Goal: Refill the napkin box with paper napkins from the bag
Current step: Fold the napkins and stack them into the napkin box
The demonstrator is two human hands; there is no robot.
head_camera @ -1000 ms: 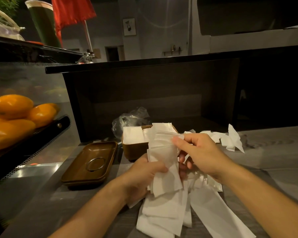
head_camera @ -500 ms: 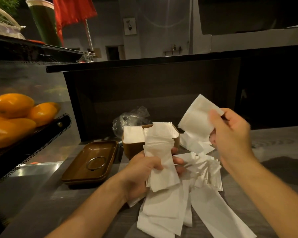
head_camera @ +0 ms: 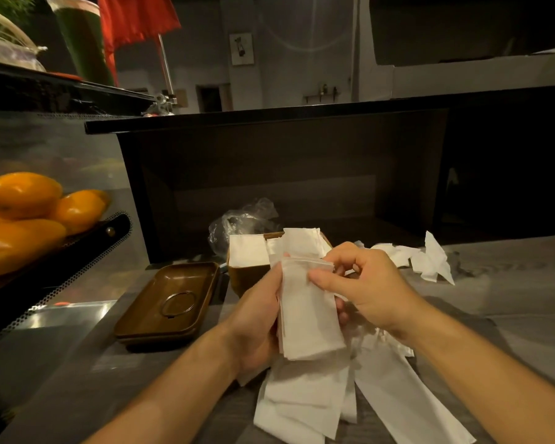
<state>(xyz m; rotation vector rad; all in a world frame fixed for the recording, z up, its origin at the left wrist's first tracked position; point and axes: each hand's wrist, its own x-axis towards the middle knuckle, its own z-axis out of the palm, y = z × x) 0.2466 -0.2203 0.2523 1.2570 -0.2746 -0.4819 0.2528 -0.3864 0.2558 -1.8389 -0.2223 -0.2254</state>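
Observation:
My left hand (head_camera: 257, 318) grips a stack of white folded napkins (head_camera: 308, 312) held upright over the counter. My right hand (head_camera: 366, 290) pinches the top edge of that stack with thumb and fingers. Behind the hands sits the brown napkin box (head_camera: 244, 274), with white napkins standing in it. A crumpled clear plastic bag (head_camera: 241, 219) lies just behind the box. More loose napkins (head_camera: 302, 402) lie spread on the counter under my hands.
The box's brown lid (head_camera: 170, 302) lies upside down to the left of the box. Discarded napkins (head_camera: 430, 257) sit at the right rear of the grey counter (head_camera: 510, 302). Orange fruit (head_camera: 23, 213) fills a rack at left. A dark raised counter wall (head_camera: 285, 174) stands behind.
My right hand tossed a napkin onto the pile at the right rear, then came back to the stack and now pinches its top edge. The left hand stayed put.

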